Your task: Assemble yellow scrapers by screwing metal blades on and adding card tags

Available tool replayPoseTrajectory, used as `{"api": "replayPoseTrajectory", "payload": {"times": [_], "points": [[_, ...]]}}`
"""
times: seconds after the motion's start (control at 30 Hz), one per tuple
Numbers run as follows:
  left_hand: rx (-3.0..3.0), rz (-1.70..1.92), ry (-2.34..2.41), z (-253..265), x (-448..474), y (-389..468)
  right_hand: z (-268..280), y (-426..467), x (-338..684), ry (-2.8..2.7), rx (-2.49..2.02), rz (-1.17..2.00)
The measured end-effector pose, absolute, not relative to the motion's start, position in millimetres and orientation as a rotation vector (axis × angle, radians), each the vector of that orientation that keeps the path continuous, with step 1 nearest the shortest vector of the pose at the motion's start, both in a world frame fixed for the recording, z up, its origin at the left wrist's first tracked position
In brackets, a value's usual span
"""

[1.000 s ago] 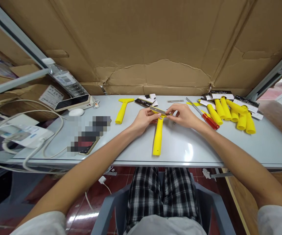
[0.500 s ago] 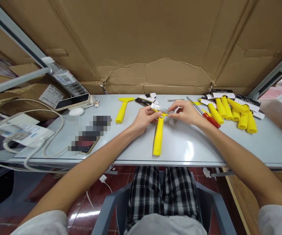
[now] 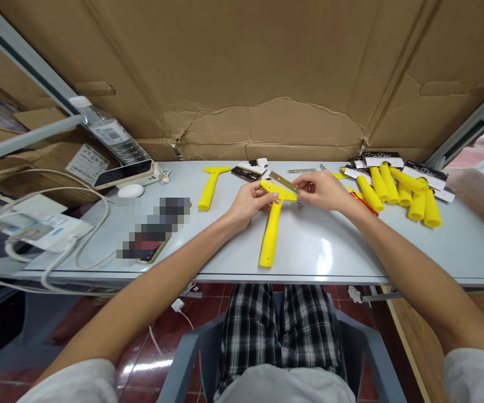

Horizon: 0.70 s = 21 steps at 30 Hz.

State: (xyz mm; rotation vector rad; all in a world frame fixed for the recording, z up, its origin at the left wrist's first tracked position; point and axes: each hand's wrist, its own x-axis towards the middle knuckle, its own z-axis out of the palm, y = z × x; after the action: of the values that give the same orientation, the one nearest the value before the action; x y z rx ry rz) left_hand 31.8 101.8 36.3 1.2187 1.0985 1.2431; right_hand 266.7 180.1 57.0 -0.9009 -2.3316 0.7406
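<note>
My left hand pinches the head of a yellow scraper handle, whose grip points toward the table's front edge. In my right hand is a flat metal blade, held by its right end. The blade lies at a slant just behind the handle's head, apart from most of it. Small screws rest on the table below my right fingers. Another yellow scraper handle lies to the left. A red screwdriver sits partly hidden behind my right wrist.
Several yellow handles with black-and-white cards are piled at the right. A black packaging card and a thin metal strip lie at the back. A partly blurred phone, white cables and a plastic bottle are at the left.
My right hand has drawn the blade back and to the right, off the handle's head, which now shows fully. The handle has tilted slightly, its grip end shifting left.
</note>
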Motion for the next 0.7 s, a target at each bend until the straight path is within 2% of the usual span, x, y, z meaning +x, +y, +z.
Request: {"api": "replayPoseTrajectory", "payload": {"times": [0.13, 0.2, 0.43, 0.7], "points": [[1.198, 1.217, 1.113, 34.9, 34.8, 100.5, 60.1, 175.3, 259.6, -1.932, -0.86, 1.119], [1.199, 1.201, 1.11, 34.6, 37.5, 99.0, 56.9, 171.0, 252.0, -1.807, -0.84, 1.21], [1.18, 1.251, 1.032, 35.3, 45.5, 92.6, 41.7, 155.9, 233.0, -1.763, -0.934, 1.311], [1.057, 1.374, 1.055, 34.4, 44.4, 97.7, 51.3, 155.3, 236.5, -1.626, -0.95, 1.456]]}}
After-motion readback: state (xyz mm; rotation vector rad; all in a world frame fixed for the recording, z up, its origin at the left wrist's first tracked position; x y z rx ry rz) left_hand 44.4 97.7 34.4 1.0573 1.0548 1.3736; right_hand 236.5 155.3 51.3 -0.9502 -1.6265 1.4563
